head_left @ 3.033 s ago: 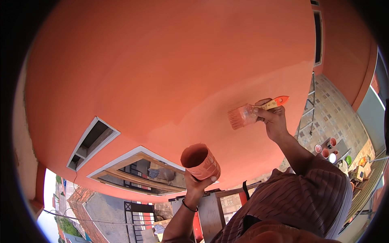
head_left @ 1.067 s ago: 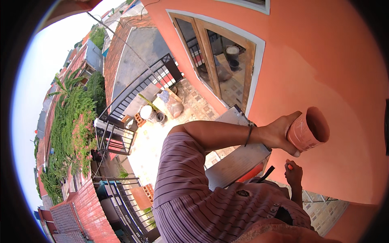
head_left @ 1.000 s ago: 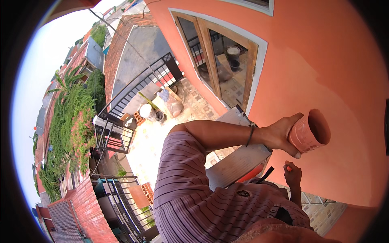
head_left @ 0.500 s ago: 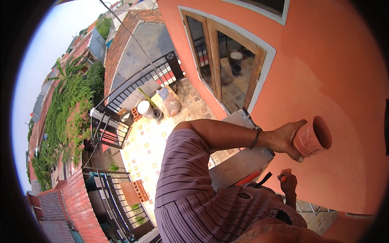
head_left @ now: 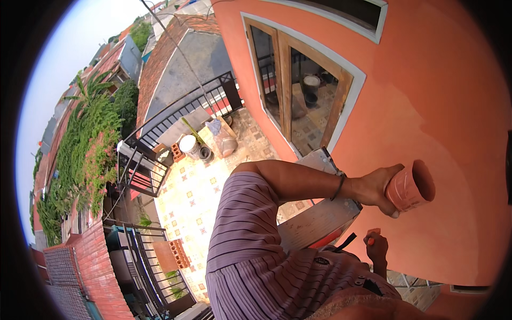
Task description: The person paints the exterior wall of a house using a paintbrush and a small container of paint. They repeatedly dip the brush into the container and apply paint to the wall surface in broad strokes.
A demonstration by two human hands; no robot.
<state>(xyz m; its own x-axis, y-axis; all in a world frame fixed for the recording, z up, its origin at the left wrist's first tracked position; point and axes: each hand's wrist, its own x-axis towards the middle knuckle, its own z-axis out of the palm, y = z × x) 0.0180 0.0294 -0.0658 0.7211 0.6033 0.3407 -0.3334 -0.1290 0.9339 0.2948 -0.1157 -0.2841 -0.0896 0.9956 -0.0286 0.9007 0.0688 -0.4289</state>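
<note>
My left hand (head_left: 376,186) reaches out in front of the orange wall (head_left: 448,128), its thumb and fingers wrapped round a paint-smeared orange cup (head_left: 401,193). The cup is tilted, its dark open mouth turned to the right. Lower down, my right hand (head_left: 377,248) is closed on a small orange piece (head_left: 373,233); most of it is hidden in the fingers, so its kind is unclear. A grey metal ladder (head_left: 314,224) stands under my left forearm, close to my body.
A wood-framed window (head_left: 314,101) is set in the wall. Far below, a tiled terrace (head_left: 186,213) has a white bucket (head_left: 189,144), a black pot (head_left: 206,154) and hollow bricks (head_left: 177,152). Black railings (head_left: 181,104) edge it.
The view has shifted slightly. My left hand still grips the cup, and my right hand keeps its small orange piece, showing a little more of it.
</note>
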